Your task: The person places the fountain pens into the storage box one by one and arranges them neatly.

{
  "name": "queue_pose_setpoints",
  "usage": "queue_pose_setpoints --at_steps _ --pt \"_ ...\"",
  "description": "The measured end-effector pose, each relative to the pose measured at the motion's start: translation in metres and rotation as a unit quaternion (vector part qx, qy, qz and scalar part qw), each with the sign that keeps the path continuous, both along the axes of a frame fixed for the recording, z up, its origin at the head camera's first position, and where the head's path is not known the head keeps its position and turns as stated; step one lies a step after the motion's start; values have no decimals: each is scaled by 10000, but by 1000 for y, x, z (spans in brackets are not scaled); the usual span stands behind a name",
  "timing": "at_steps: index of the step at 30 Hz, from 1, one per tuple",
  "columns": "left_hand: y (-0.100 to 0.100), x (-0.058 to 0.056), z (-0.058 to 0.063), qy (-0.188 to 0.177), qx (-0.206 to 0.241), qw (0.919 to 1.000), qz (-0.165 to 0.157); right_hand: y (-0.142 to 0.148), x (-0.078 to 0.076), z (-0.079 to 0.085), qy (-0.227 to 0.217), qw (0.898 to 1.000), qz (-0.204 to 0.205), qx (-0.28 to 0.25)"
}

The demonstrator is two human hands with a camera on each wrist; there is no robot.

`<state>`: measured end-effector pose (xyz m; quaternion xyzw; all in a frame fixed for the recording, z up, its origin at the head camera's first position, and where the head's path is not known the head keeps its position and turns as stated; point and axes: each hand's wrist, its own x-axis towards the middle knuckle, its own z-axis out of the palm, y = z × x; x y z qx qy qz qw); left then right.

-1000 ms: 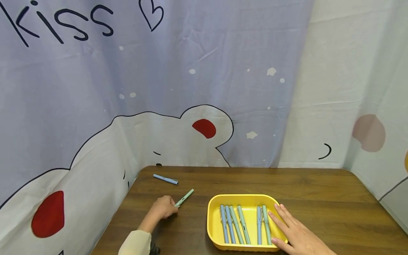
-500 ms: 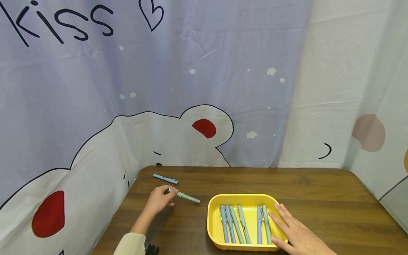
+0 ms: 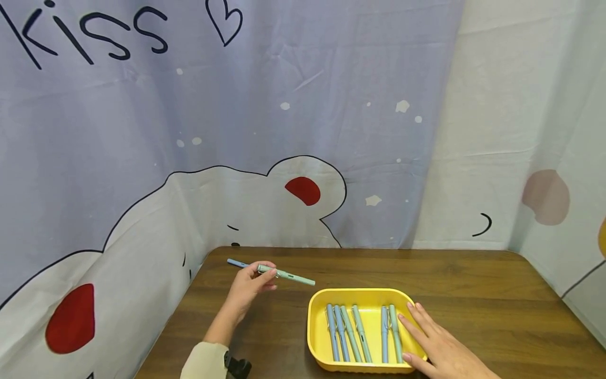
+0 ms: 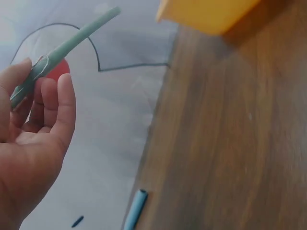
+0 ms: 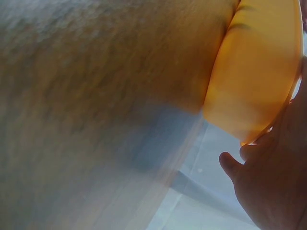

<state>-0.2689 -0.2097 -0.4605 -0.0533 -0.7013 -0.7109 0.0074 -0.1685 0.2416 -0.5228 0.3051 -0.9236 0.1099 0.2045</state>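
My left hand [image 3: 250, 287] pinches a light green pen [image 3: 297, 277] between thumb and fingers, held above the table. In the left wrist view this green pen [image 4: 72, 44] slants up and right, its clip near the thumb. A blue pen [image 3: 235, 262] lies on the table behind that hand, partly covered by it. To the right stands a yellow tray [image 3: 360, 291] with blue pens [image 3: 333, 332] and green pens [image 3: 362, 334] lying side by side in two groups. My right hand [image 3: 445, 347] rests on the tray's right rim, fingers extended.
The tray stands on a brown wooden table [image 3: 483, 295]. A printed curtain [image 3: 331, 121] hangs along the table's back edge and sides. A dark device [image 3: 238, 366] is strapped at my left wrist, by the pale sleeve [image 3: 205, 362].
My left hand has lifted the green pen from the table and moved it up and away from me, turning it to point right. The tray and right hand stay put.
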Motion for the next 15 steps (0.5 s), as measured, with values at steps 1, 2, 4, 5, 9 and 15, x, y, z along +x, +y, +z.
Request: queue_pose_setpoints --at_steps 1,2,4,5,9,15 --pt "3 0 2 16 106 9999 -79 0 0 0 -9 10000 -1 0" --pt "5 0 3 35 205 9997 -153 0 0 0 -24 10000 -5 -4" --pt "10 1 7 107 350 9988 -322 0 0 1 -88 10000 -31 -21" --pt "13 1 8 119 427 9983 -382 0 0 2 -137 9999 -48 -26" --pt "24 3 13 203 567 9962 -621 -1 1 3 -274 9996 -115 -31" --pt "43 6 15 248 905 9914 -917 -2 1 3 -315 9995 -86 -58"
